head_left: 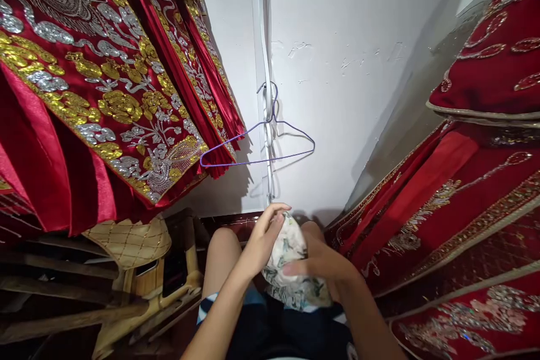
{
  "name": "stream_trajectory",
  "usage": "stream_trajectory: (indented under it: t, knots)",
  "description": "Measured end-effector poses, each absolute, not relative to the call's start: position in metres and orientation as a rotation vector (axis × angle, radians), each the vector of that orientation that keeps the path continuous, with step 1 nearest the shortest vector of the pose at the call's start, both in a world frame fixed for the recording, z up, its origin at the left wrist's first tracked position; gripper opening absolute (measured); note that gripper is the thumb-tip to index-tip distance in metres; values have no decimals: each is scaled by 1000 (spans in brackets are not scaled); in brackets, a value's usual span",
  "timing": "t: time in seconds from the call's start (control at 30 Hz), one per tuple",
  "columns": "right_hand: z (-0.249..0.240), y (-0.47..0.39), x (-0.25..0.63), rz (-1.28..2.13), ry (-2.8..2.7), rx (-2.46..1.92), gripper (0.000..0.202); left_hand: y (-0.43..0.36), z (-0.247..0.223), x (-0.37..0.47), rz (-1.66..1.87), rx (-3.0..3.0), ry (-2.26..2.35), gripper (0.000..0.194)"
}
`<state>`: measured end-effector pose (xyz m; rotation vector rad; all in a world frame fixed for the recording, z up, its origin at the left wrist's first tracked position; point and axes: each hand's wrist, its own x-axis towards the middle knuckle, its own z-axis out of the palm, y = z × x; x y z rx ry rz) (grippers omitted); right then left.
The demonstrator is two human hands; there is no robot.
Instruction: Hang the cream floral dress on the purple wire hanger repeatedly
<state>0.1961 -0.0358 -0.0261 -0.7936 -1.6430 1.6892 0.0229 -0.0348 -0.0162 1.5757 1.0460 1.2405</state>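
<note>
A small bundle of white cloth with a grey-green floral print (291, 261) rests above my knees at the bottom centre. My left hand (264, 239) presses on its upper left side, fingers curled over the top. My right hand (323, 264) grips its right side, thumb across the front. Both hands hold the bundle together. Above them an empty purple wire hanger (258, 149) hangs on a white conduit (265, 67) against the white wall.
Red garments with gold and silver embroidery (97, 84) hang at the upper left, and more red embroidered cloth (464, 208) fills the right. A wooden chair with a woven tan cushion (129, 242) stands at the lower left.
</note>
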Motion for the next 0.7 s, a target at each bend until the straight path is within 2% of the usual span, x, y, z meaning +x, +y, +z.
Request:
stream_trajectory:
  t: [0.13,0.27,0.4,0.53,0.63,0.7]
  knots:
    - [18,-7,226,1483,-1630,-764,19,-51,-25,-3,798,1719,987,42]
    - [58,17,236,1226,-1637,-689,28,-71,-25,-21,500,1841,924,33]
    - [75,26,220,1107,-1735,-726,43,-76,-17,-24,776,1921,950,16]
    - [71,44,204,945,-1876,-631,30,-60,-8,-34,1107,1601,1039,30]
    - [58,75,197,806,-1916,-661,39,-50,8,-53,1229,1418,1187,33]
    - [46,103,192,734,-1874,-721,40,-47,24,-68,1182,1423,1254,31]
